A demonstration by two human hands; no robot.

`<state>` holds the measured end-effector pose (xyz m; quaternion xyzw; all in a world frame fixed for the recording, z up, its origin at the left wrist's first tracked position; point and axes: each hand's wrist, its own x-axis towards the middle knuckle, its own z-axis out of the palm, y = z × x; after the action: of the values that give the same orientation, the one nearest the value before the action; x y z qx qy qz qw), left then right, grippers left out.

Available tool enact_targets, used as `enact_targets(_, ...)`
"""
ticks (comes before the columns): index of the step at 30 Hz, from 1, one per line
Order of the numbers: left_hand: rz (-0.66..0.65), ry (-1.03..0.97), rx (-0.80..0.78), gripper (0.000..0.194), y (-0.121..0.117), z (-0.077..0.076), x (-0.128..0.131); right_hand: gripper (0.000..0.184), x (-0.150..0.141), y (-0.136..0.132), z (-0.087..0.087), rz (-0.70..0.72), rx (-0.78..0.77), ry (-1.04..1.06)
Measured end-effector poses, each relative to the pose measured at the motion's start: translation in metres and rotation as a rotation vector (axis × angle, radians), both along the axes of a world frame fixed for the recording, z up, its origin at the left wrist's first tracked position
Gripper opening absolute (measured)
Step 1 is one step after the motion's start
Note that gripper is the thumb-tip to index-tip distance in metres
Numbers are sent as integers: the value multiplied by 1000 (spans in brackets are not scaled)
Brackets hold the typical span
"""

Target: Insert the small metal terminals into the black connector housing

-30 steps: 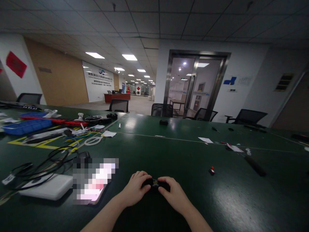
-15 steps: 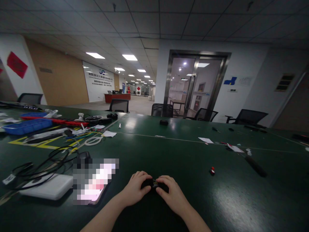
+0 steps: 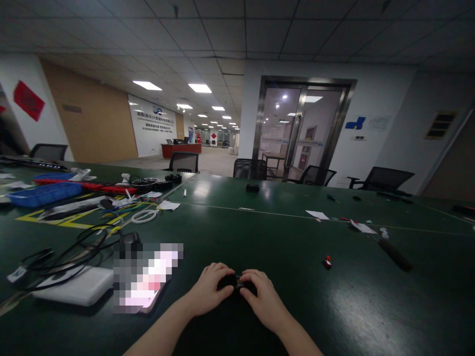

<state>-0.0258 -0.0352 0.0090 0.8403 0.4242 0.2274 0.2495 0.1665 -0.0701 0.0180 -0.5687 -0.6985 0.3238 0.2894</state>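
Low at the middle of the head view, a small black object [image 3: 236, 282] lies between both hands, close to the green tabletop. My left hand [image 3: 211, 289] is closed on its left end, thumb in front and fingers behind. On the other end, my right hand [image 3: 261, 295] grips it in the same way. Only the middle of the object shows between the fingertips; its exact kind cannot be made out. To the left of my left hand lies a phone [image 3: 150, 301], mostly blurred out by pixel blocks.
At left are a white box-like device [image 3: 77, 291] with black cables, a coil of white cable [image 3: 144, 216] and a blue tray [image 3: 44, 194]. On the right lie a small red-and-black item [image 3: 327, 262] and a dark elongated tool [image 3: 395, 255]. Another black object [image 3: 252, 188] sits farther back.
My hands keep their hold and have hardly moved. The yellowish glint between the fingertips has dimmed, and the view has shifted very slightly.
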Motion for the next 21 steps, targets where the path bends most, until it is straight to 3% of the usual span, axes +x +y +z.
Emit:
enact_targets(12, -1, -8, -33, 33, -2, 4, 0, 26, 9, 1, 11, -150, 11, 185)
enact_targets(21, 1, 13, 8, 32, 2, -2, 0, 32, 18, 6, 14, -248, 145, 476)
